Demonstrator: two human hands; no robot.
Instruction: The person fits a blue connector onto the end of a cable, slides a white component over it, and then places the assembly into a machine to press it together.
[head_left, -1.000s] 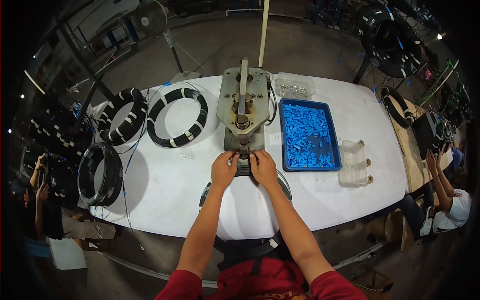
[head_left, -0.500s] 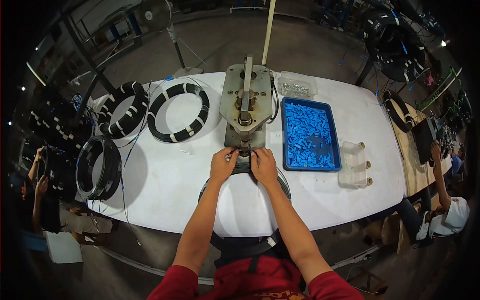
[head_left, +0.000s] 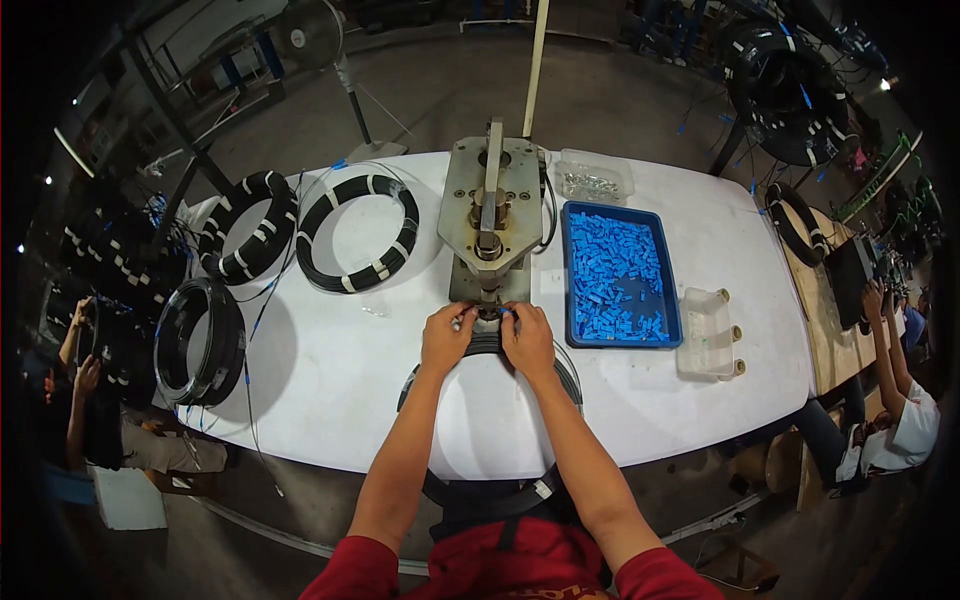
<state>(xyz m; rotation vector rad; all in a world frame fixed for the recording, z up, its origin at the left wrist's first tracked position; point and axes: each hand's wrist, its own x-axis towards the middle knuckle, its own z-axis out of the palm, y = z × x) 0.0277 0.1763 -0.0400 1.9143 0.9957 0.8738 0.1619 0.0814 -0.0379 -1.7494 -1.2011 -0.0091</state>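
Both bare hands are brought in close at the foot of the metal press (head_left: 490, 205), one on each side of its lower tip. The fingers of the left hand (head_left: 446, 336) are curled and drawn together, a small pale bit showing beside them; whether it is gripped cannot be told. The right hand (head_left: 528, 336) is bent inward in the same way, with a small blue piece (head_left: 505, 313) seen at its fingertips, but a firm grip cannot be made out. Beneath the hands, the black cable coil (head_left: 486, 344) is laid with its far side just before the press, its near side reaching past the edge of the white table (head_left: 350, 420). To the right of the press, a blue tray (head_left: 674, 300) is spread with blue pieces (head_left: 612, 260), a clear box (head_left: 597, 180) of metal parts is set behind it, and a clear bin (head_left: 705, 335) is placed beside it. On the left, three taped coils (head_left: 358, 233) are seen, and co-workers' hands (head_left: 875, 300) are visible at both sides.
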